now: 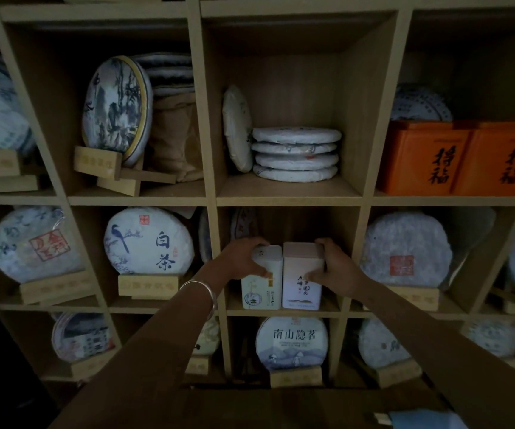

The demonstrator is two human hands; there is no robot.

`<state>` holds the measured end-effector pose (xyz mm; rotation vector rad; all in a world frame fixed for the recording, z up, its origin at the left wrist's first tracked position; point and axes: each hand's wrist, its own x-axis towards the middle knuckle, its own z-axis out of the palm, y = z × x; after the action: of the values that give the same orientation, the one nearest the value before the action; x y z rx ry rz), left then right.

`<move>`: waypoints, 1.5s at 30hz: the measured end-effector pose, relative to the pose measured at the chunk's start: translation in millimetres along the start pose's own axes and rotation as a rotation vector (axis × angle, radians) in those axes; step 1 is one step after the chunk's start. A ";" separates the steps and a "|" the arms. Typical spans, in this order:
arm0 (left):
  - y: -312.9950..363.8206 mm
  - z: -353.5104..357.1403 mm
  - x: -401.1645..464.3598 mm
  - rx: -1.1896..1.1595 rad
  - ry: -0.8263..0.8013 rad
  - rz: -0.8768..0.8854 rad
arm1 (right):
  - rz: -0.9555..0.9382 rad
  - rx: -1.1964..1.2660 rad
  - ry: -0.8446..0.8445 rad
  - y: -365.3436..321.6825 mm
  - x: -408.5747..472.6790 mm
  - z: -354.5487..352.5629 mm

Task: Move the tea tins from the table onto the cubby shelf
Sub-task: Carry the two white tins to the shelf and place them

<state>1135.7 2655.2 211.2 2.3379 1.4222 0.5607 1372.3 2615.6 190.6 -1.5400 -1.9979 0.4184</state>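
Observation:
Two upright tea tins stand side by side on the floor of a middle cubby of the wooden cubby shelf (287, 201). The left white tin (262, 289) has a green drawing low on its front. The right pale pink tin (302, 284) carries dark characters. My left hand (244, 258) grips the white tin's upper left side. My right hand (332, 264) grips the pink tin's upper right side. The tins touch each other. A silver bangle (202, 292) circles my left wrist.
Wrapped round tea cakes fill the neighbouring cubbies, many on small wooden stands (148, 284). The cubby above holds a flat stack of cakes (296, 154) and one leaning. Two orange boxes (460, 159) sit upper right. A dark table edge (281, 407) lies below.

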 end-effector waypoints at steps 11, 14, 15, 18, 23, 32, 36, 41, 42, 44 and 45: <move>-1.8 -0.5 2.4 -0.025 -0.033 -0.024 | -0.001 0.014 -0.015 2.1 1.8 -1.6; -0.9 -0.5 2.2 -0.042 -0.034 -0.035 | -0.016 0.002 -0.026 3.6 2.7 -2.4; -0.6 -0.4 1.9 -0.041 -0.032 -0.032 | -0.024 -0.002 -0.029 4.4 2.9 -2.5; -0.3 -0.6 0.5 -0.026 -0.030 -0.015 | -0.018 0.005 -0.040 6.0 4.3 -2.5; -0.8 -0.6 -0.1 -0.019 -0.033 -0.017 | -0.015 0.017 -0.057 7.3 5.8 -2.5; -1.4 0.5 0.0 0.006 -0.015 0.003 | -0.018 0.011 -0.052 5.7 3.8 -2.7; -0.3 0.7 -0.4 -0.013 -0.021 -0.004 | -0.013 0.021 -0.047 3.2 1.5 -2.4; 6.0 -2.4 -4.0 -0.025 0.002 0.001 | 0.002 0.010 -0.067 -3.5 -6.1 -2.8; 7.7 -4.7 -4.7 -0.029 0.009 0.005 | 0.000 -0.006 -0.048 -5.7 -7.0 -4.8; 11.7 -9.9 -7.4 -0.022 0.028 0.006 | -0.018 -0.056 -0.009 -11.3 -9.4 -10.8; 14.0 -12.9 -9.6 -0.015 0.037 0.004 | -0.027 -0.080 0.005 -14.3 -11.1 -14.4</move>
<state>1135.8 2641.6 227.6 2.3315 1.4246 0.6166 1371.9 2599.5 207.2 -1.5581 -2.0518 0.3268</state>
